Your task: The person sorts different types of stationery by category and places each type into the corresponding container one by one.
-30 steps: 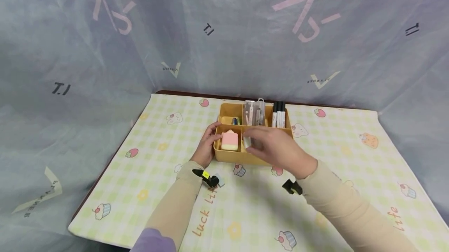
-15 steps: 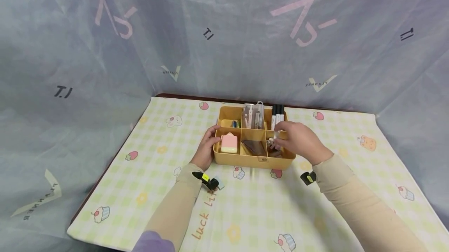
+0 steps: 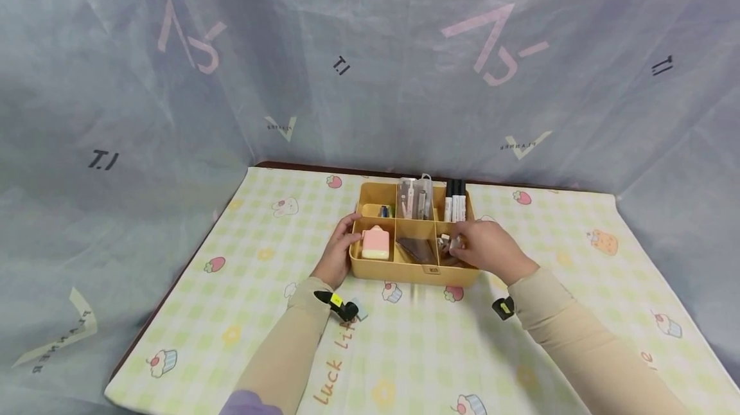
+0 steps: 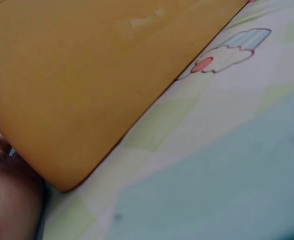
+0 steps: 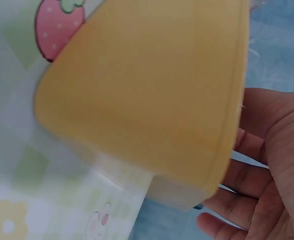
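Yellow organizer tray point(image 3: 405, 270), between both hands

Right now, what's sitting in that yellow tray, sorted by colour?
Black-and-white markers: 3
Pink-and-yellow item: 1
Brown item: 1
Clear packet: 1
Small blue item: 1
Small pieces under the right hand: too hidden to count
Total countable in the tray: 7

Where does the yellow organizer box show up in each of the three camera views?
Head: the yellow organizer box sits centre frame on the checked tablecloth, between both hands.
Left wrist: its outer wall fills the upper left, close up.
Right wrist: a rounded corner fills the centre.
Shared landmark: the tablecloth, with its cupcake and strawberry prints, lies under the box in all views.
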